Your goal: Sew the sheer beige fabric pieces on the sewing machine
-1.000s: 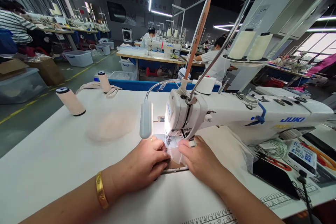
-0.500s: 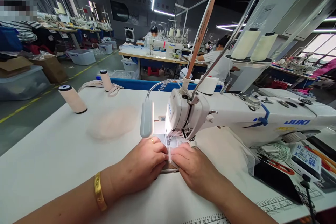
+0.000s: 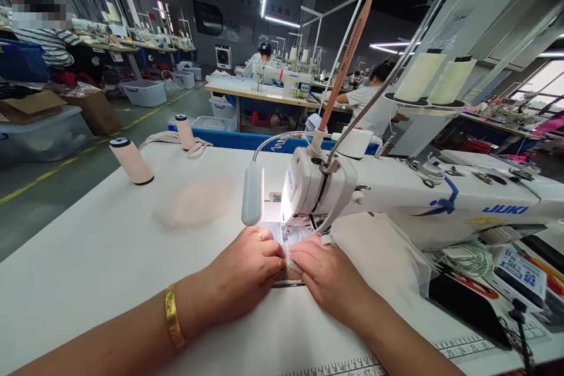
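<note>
My left hand [image 3: 244, 273] and my right hand [image 3: 328, 276] lie side by side on the white table [image 3: 110, 258], fingertips pinching a small piece of sheer white fabric [image 3: 293, 242] just in front of the needle of a white JUKI sewing machine [image 3: 396, 194]. A ring is on my left hand and a gold bangle [image 3: 174, 316] on that wrist. The machine's lamp lights the fabric. Most of the fabric is hidden under my fingers.
A gooseneck lamp [image 3: 253, 202] hangs left of the machine head. Two thread cones [image 3: 131, 161] stand at the table's far left, near a pale fabric patch [image 3: 194, 204]. Scissors [image 3: 473, 283], a black pad and cords lie at right. Other people sew at tables behind.
My right hand has slid left until its fingers meet the left hand's at the fabric. The view has shifted slightly; my left hand has stayed in place.
</note>
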`<action>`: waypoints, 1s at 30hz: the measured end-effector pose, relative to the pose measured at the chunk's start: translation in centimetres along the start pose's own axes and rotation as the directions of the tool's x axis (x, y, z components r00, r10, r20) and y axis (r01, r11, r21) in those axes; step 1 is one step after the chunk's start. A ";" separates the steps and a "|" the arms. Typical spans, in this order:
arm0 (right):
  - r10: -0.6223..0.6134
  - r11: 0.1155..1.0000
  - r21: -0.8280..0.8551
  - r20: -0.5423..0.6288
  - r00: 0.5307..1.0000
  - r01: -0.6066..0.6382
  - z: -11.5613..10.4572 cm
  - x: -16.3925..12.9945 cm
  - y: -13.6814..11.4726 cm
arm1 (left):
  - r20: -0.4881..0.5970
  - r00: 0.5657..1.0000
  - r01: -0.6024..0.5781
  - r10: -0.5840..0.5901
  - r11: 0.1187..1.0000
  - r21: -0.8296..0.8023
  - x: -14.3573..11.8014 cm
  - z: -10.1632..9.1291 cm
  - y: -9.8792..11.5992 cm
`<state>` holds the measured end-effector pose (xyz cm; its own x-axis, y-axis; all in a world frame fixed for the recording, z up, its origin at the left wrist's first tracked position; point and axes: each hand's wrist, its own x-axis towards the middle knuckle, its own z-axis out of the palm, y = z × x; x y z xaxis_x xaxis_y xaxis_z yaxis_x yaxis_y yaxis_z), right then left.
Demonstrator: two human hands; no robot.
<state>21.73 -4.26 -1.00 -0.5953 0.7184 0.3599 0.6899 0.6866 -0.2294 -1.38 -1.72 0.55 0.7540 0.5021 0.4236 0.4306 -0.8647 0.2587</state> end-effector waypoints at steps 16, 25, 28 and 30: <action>0.003 0.998 -0.065 -0.078 0.997 -0.008 0.5 0.3 0.6 | -0.030 0.999 0.024 -0.023 0.999 0.047 0.6 0.3 -1.2; -0.007 0.999 -0.042 -0.050 0.999 0.005 0.5 0.4 0.5 | -0.017 0.999 0.039 -0.038 0.997 0.068 0.7 0.5 -1.7; 0.014 0.999 -0.032 -0.045 0.999 -0.016 0.7 0.5 0.5 | -0.002 0.998 0.058 -0.058 0.995 0.081 0.9 0.5 -1.8; 0.037 0.999 -0.034 -0.042 0.998 -0.038 0.8 0.6 0.6 | -0.009 0.996 0.085 -0.085 0.996 0.041 1.0 0.4 -2.0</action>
<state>21.45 -3.37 -1.64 -0.5516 0.7379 0.3888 0.7257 0.6544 -0.2125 -1.29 0.54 0.06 0.7100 0.5737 0.4083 0.5132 -0.8186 0.2579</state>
